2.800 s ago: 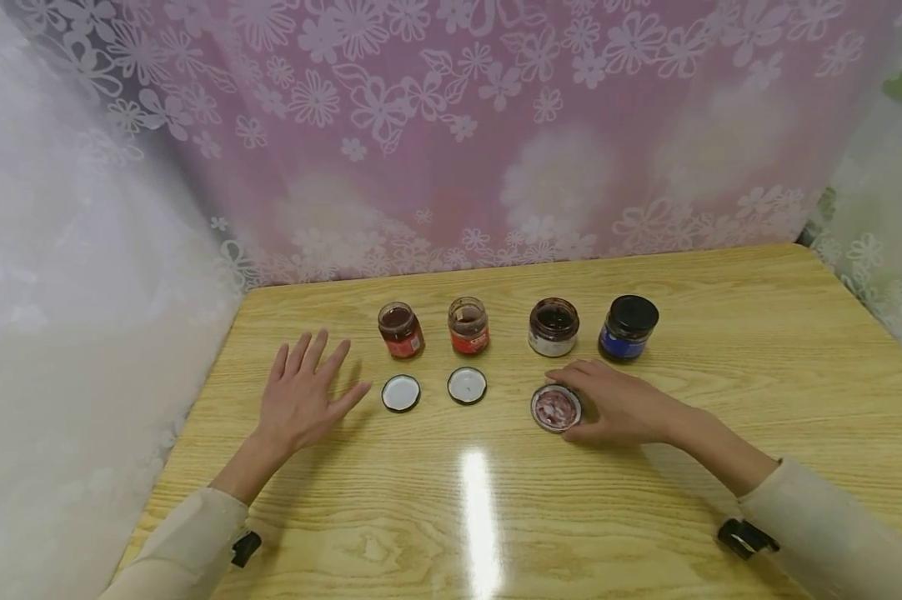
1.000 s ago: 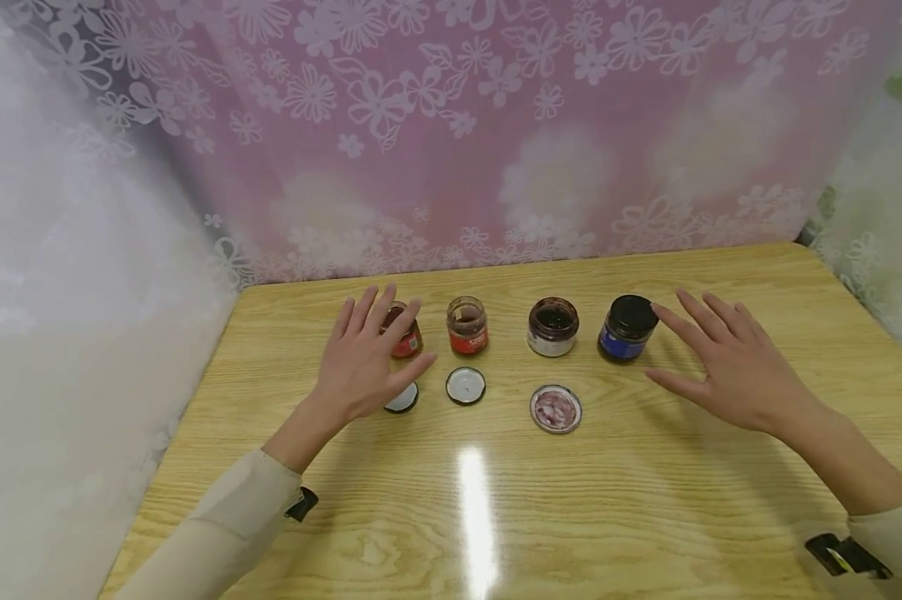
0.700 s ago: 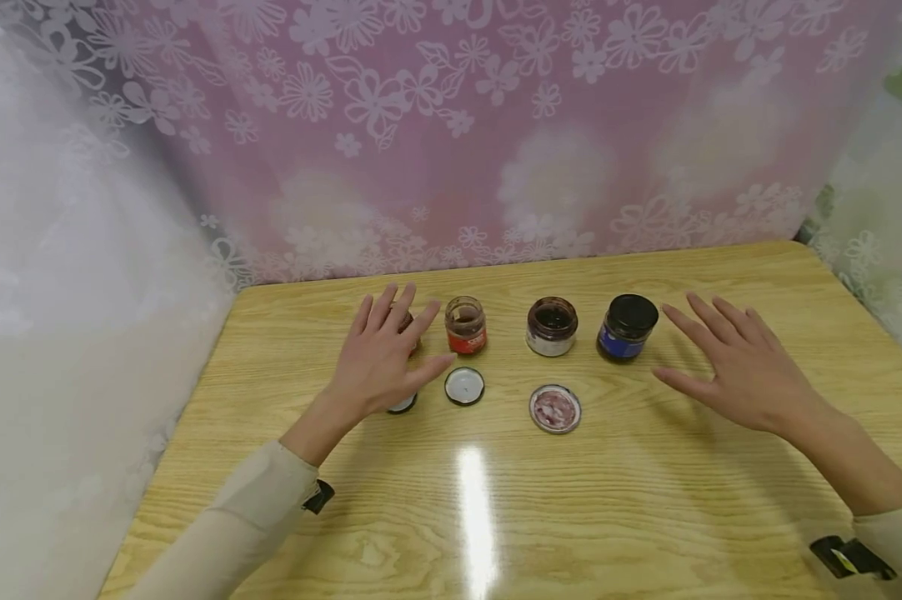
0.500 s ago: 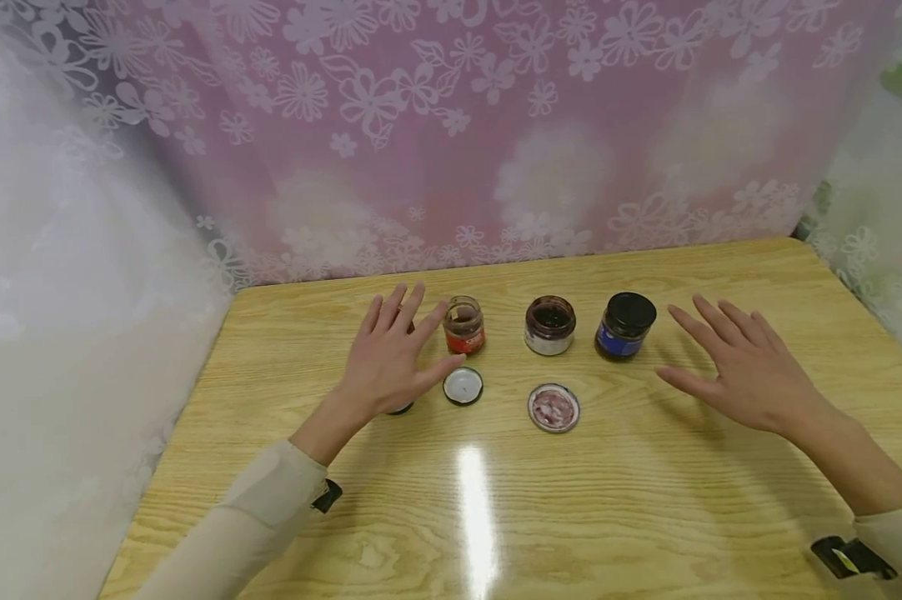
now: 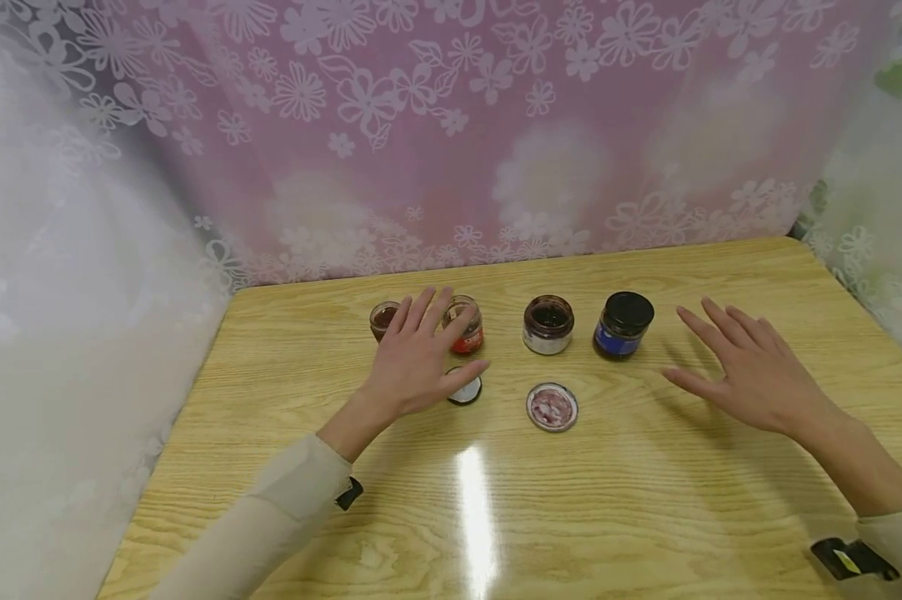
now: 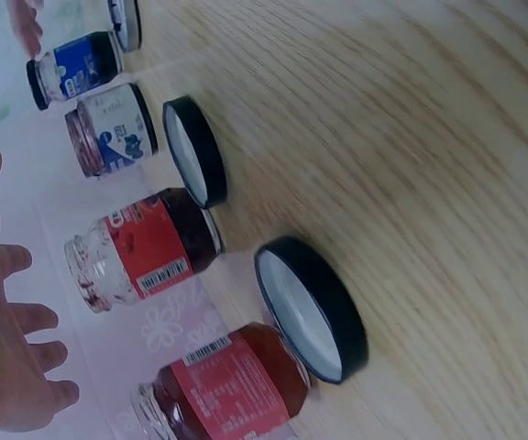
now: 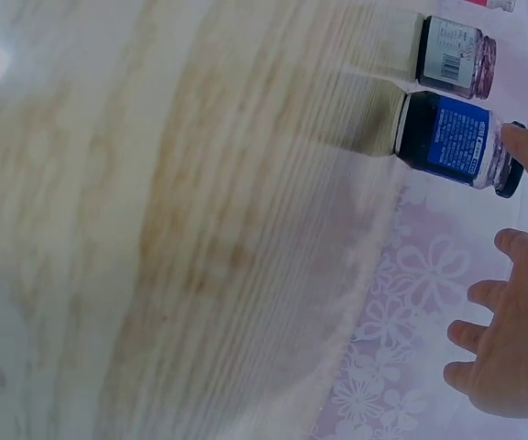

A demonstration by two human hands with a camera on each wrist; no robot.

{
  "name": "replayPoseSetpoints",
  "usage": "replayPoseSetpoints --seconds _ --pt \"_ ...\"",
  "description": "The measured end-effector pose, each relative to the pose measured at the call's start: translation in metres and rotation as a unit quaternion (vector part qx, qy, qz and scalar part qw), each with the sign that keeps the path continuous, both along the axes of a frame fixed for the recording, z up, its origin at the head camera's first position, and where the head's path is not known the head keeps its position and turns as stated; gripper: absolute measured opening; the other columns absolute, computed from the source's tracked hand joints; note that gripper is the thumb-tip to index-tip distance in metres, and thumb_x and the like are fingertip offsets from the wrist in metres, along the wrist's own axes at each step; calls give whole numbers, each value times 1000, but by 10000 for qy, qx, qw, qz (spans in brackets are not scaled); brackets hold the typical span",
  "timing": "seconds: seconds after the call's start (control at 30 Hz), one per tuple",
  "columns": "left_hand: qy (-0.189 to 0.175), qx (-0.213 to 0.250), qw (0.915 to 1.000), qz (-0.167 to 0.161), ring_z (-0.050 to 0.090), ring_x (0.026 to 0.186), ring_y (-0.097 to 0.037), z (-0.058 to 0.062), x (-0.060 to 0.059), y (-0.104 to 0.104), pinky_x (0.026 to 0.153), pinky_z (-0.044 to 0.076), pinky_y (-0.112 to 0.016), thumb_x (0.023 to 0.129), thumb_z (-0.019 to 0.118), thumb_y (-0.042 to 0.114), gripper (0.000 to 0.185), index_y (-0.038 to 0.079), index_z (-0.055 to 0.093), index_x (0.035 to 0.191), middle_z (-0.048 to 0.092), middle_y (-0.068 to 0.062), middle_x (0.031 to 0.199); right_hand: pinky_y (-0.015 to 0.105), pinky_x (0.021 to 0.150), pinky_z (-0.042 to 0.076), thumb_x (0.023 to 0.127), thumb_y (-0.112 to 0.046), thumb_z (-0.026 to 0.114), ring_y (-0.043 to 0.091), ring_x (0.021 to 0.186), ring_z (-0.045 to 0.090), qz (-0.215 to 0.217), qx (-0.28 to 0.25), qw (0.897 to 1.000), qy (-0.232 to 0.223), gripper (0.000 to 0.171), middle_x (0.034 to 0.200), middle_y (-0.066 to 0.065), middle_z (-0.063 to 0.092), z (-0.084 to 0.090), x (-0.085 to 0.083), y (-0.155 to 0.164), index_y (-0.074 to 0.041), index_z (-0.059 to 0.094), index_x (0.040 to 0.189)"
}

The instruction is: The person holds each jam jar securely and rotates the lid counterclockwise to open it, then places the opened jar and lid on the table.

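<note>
Four... In a row stand several jars: a red-labelled jar at the left, a second red-labelled jar, a white-labelled jar and a blue-labelled jar with its black lid on. The first three have open mouths. My left hand, fingers spread, hovers before the two red-labelled jars and partly covers them. It holds nothing. Beneath it is a lid; another lid shows in the left wrist view. My right hand, fingers spread and holding nothing, is right of the blue-labelled jar.
A jam-smeared lid lies inner side up before the white-labelled jar. The wooden table reaches back to a pink floral curtain. Pale curtains hang at both sides.
My right hand has let go of the jam-smeared lid and moved right, past the blue-labelled jar. My left hand has moved right from the table's left side to the red-labelled jars.
</note>
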State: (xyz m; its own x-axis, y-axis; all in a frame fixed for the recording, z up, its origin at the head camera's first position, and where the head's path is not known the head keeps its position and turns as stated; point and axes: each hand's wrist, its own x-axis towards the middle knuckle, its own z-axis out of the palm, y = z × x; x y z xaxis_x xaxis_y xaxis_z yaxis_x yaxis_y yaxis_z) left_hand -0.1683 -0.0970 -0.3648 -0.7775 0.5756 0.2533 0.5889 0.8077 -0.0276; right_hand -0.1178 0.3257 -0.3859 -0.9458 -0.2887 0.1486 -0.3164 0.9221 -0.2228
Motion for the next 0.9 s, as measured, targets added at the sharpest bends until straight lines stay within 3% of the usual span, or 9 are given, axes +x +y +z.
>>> replayPoseSetpoints --seconds 0.23,0.5,0.77,0.9 --pt "-53 104 9998 -154 11 143 -29 0 -2 17 114 8 -46 91 34 70 74 27 30 151 20 -9 156 61 108 -1 87 -50 64 50 135 16 0 -71 10000 -39 88 154 24 16 -1 1 1 -20 17 154" --pt "-46 -167 9995 -245 8 144 -28 -3 -4 34 114 8 -46 91 30 70 74 28 27 152 18 -10 157 63 107 -5 87 -52 62 50 136 13 -99 79 9999 -107 89 155 23 13 -3 2 4 -19 15 155" --pt "-239 -425 9984 -271 0 144 -26 -7 -4 48 114 3 -44 90 21 73 76 31 18 153 4 -6 159 62 106 -9 88 -53 61 49 138 8 -217 154 9994 -217 89 155 22 10 -3 6 9 -21 12 155" --pt "-230 -499 9981 -290 4 144 -27 -7 -3 55 114 5 -46 90 23 74 76 32 17 153 6 -7 159 62 106 -10 89 -54 59 48 138 5 -263 307 9990 -194 88 155 23 11 -3 8 12 -20 13 155"
